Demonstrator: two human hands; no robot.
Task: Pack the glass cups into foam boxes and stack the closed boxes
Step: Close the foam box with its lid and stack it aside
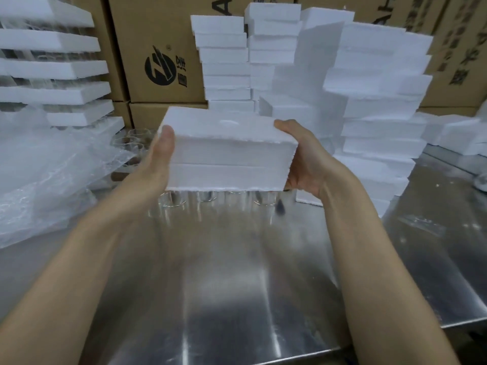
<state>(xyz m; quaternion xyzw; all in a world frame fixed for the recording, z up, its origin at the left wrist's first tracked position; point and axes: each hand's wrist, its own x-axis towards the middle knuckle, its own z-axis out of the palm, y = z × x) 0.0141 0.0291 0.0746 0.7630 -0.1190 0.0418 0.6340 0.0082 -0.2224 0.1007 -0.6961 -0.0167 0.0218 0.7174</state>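
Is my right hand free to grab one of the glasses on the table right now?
Probably not: the right hand and the left hand both grip the foam box, which hides most of the glasses.

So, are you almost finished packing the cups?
Not yet. Looks done: a tall stack of foam boxes stands on the right. In hand: the left hand and right hand hold one closed foam box above the table; it is not yet stacked. Left: loose glass cups wait on the table behind it.
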